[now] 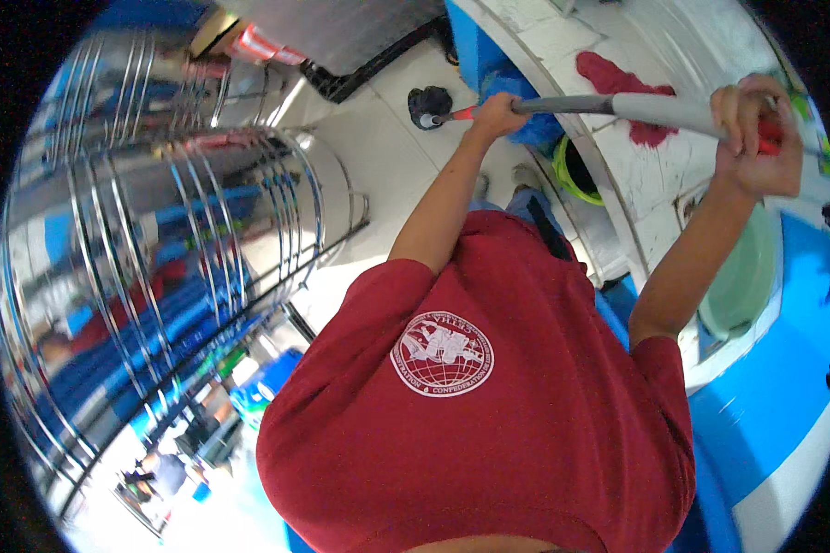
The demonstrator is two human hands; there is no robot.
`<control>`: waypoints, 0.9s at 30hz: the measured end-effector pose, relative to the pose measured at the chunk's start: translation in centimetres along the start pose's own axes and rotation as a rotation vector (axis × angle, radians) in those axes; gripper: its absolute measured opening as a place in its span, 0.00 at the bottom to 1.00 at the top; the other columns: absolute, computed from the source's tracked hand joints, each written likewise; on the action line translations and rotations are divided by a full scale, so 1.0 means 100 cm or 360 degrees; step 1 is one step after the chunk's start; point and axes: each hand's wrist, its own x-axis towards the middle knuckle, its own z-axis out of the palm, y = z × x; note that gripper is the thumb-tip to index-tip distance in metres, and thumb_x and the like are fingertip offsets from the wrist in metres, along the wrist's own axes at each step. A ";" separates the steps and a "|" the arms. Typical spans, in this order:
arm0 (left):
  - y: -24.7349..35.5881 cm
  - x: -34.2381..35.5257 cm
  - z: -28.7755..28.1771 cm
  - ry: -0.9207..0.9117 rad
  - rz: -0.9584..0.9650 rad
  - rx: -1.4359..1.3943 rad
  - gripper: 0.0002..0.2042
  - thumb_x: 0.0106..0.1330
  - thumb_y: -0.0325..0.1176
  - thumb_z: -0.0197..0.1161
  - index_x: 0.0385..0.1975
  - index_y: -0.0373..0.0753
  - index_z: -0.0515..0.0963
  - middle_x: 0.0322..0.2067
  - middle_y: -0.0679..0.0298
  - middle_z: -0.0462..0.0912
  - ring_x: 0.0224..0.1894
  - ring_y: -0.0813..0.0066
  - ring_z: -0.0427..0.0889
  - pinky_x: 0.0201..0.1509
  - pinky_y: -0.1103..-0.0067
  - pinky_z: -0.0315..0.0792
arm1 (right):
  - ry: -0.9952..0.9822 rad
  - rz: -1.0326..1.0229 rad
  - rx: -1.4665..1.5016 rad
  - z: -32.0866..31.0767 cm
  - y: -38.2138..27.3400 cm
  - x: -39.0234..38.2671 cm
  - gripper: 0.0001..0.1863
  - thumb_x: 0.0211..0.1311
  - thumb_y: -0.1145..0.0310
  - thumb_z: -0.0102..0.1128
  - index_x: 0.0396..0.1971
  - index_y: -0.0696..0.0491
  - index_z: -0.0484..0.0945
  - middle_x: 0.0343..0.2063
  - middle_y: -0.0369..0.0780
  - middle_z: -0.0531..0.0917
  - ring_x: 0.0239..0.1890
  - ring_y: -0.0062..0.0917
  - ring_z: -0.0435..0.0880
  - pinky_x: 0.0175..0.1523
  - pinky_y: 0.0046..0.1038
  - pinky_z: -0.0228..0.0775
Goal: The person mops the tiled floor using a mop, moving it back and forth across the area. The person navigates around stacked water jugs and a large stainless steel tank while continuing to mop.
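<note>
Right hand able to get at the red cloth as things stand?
Probably not: the right hand is wrapped around the pole, which crosses in front of the red cloth. It would likely need to let go first.

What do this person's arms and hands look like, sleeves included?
Short, plain dark red sleeves match the shirt, which bears a round white emblem. Both forearms are uncovered. The left hand and right hand wear no gloves, and no watch or bracelet is visible.

The person wears a short-sleeved dark red T-shirt [516,433] with a round, globe-gridded white emblem [443,355], blue trousers [528,205] and greyish shoes [526,176]; both left hand [500,116] and right hand [756,138] are bare.
</note>
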 end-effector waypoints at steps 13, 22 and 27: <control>0.021 -0.059 0.014 0.0932 -0.0771 -0.0363 0.18 0.52 0.46 0.65 0.26 0.34 0.82 0.21 0.48 0.81 0.28 0.53 0.83 0.36 0.65 0.75 | -0.1333 0.0260 0.0352 0.066 0.088 0.135 0.22 0.72 0.57 0.40 0.26 0.59 0.74 0.04 0.29 0.58 0.04 0.15 0.52 0.11 0.20 0.48; -0.047 -0.211 0.190 0.1370 -0.1742 -0.0820 0.20 0.54 0.48 0.65 0.33 0.33 0.82 0.32 0.44 0.83 0.40 0.48 0.83 0.44 0.62 0.74 | -0.1648 0.1290 0.0519 0.121 0.263 0.009 0.24 0.70 0.53 0.42 0.24 0.57 0.76 0.06 0.34 0.65 0.05 0.18 0.59 0.12 0.21 0.53; -0.025 -0.324 0.281 0.0943 -0.2327 -0.0720 0.19 0.54 0.48 0.66 0.39 0.41 0.82 0.37 0.48 0.83 0.43 0.52 0.82 0.48 0.63 0.74 | -0.2338 0.1302 0.0700 0.087 0.239 -0.116 0.15 0.59 0.68 0.43 0.27 0.61 0.78 0.09 0.33 0.67 0.11 0.15 0.62 0.17 0.21 0.52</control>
